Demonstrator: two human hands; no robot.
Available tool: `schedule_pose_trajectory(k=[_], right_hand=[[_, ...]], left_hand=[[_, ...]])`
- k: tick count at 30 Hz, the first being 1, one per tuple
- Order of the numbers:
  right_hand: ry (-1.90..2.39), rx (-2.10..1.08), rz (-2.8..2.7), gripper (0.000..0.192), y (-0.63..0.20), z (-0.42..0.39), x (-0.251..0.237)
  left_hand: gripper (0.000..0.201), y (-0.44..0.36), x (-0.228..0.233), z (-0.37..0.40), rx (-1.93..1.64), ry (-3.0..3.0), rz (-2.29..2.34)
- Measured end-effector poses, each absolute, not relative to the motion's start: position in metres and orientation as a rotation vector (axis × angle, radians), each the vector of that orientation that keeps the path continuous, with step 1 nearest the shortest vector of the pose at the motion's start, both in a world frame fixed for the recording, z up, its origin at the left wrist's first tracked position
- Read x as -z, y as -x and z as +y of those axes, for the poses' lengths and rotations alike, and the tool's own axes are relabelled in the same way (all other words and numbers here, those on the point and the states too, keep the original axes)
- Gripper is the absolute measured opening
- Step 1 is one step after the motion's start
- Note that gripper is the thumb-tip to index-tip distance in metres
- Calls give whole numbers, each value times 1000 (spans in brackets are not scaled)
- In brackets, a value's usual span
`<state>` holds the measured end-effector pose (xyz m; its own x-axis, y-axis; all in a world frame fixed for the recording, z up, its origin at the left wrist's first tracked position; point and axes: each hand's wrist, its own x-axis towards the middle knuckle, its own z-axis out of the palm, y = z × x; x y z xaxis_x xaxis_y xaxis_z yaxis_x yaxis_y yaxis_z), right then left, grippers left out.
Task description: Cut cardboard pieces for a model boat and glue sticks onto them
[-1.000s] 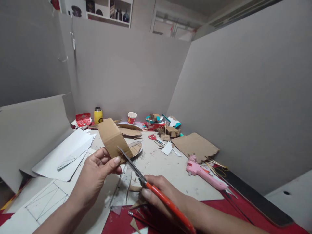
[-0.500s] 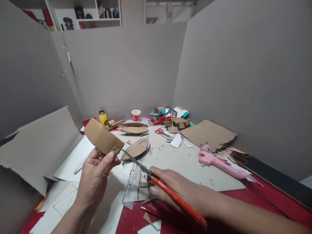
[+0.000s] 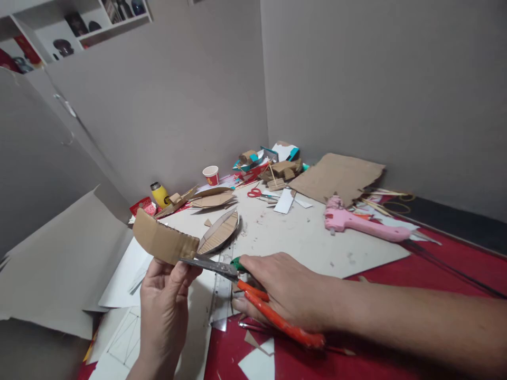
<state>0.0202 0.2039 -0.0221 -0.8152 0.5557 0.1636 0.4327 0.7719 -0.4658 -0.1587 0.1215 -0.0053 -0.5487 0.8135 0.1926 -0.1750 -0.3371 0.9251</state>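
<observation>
Grey partition boards [image 3: 356, 79] wall in the counter [image 3: 301, 243], which fills the middle of the frame. At right of centre lies a torn cardboard sheet [image 3: 336, 174], with a pink glue gun [image 3: 356, 224] just below it. Lower left, the left hand [image 3: 164, 306] rises upright, thumb and fingers clamped on a curved corrugated strip [image 3: 162, 240]. The right hand [image 3: 289, 293] reaches in from the right, palm down, wrapped round orange-handled scissors [image 3: 253, 295], whose blades meet the strip's lower right corner. Good cutting here means a firm pinch near the blade and a level strip.
</observation>
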Motion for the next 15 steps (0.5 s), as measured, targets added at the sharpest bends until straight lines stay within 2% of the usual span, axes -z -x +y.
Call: schedule_pose_trajectory(k=[15], right_hand=[[769, -489, -2653, 46, -23, 207, 31]], left_hand=[[19, 155, 10, 122, -1938, -1001, 1346]])
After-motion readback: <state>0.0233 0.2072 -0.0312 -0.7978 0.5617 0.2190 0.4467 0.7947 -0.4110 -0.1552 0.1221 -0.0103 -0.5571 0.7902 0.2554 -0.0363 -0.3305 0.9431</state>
